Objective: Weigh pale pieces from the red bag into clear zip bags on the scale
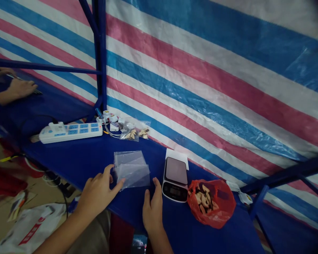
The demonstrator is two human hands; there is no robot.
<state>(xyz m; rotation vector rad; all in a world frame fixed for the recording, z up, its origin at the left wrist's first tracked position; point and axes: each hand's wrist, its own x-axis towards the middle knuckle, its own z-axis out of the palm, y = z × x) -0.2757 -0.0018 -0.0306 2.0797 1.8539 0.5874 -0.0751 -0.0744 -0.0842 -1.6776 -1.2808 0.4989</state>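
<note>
My left hand holds the left edge of some clear flat plastic bags, its thumb on top of them. The bags overlap each other just above the blue tabletop. My right hand is open between the bags and a small digital scale, fingers pointing forward, with nothing in it. The scale's platform is bare, and its display is too dim to read. Right of the scale sits an open red plastic bag with pale, dark-edged dried slices inside.
Two small clear bags of slices lie at the back against the striped sheet. A white power strip with cables stands at the left. Blue metal posts frame the table. Another person's hand works at the far left.
</note>
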